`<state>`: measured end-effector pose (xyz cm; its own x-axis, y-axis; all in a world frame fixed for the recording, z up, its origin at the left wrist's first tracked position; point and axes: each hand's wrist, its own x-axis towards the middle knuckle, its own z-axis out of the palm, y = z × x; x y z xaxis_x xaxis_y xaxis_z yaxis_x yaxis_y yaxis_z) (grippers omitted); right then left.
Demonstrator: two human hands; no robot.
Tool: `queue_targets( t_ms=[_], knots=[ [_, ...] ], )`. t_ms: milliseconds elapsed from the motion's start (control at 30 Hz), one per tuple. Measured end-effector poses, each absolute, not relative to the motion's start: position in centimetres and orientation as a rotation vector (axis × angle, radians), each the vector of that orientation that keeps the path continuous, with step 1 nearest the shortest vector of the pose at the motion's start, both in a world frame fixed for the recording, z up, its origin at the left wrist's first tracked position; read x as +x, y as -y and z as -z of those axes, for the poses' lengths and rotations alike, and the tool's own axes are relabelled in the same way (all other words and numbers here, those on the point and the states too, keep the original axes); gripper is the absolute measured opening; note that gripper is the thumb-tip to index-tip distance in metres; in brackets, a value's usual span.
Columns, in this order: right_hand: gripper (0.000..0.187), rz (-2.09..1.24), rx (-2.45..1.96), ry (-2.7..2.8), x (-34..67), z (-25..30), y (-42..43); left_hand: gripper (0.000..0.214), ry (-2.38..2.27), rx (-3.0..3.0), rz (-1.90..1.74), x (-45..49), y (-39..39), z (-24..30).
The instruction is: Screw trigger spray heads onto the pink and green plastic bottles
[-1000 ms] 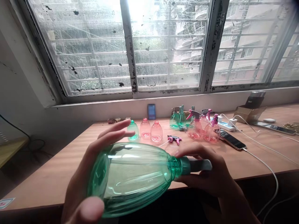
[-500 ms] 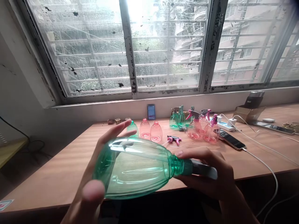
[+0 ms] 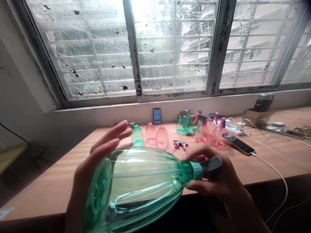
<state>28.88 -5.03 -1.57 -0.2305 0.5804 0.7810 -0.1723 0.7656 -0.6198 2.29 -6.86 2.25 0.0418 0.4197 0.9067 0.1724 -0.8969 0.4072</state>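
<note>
A clear green spray bottle (image 3: 143, 181) lies sideways in the air close to me, its base towards the left. Its teal collar and grey trigger head point right, and a thin dip tube shows inside. My right hand (image 3: 216, 181) is closed round the neck and spray head, thumb below and fingers above. At the base end, my left hand (image 3: 97, 152) has its fingers stretched out beyond the bottle; its thumb is hidden, and whether the palm touches the plastic I cannot tell. Behind the bottle, a loose pink-and-black trigger sprayer (image 3: 180, 145) lies on the table.
Headless bottles, one green (image 3: 137, 136) and two pink (image 3: 162, 137), stand at the back. Right of them are assembled green bottles (image 3: 181, 125) and pink bottles (image 3: 201, 134). A phone (image 3: 239, 144) with a white cable lies farther right. Another phone (image 3: 156, 116) leans against the wall.
The green spray bottle has come nearer and turned about its length, so its trigger head tilts upward more. My left fingers have shifted left, and the left thumb has gone out of sight.
</note>
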Motion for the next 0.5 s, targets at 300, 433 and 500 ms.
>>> queue_targets(
  t_ms=[300,433,500],
  knots=[
    [0.046,-0.037,-0.233,1.830,28.6,1.7,4.1,0.078,-0.863,1.749,-1.532,1.3,6.9,-2.3],
    [0.048,-0.137,-0.364,1.813,28.5,2.3,4.0,0.061,-0.908,1.708,-1.596,1.8,7.3,-2.7],
    [0.048,-0.272,-0.417,1.782,28.5,2.5,4.2,0.059,-0.894,1.783,-1.669,2.1,7.6,-2.6]
  ],
)
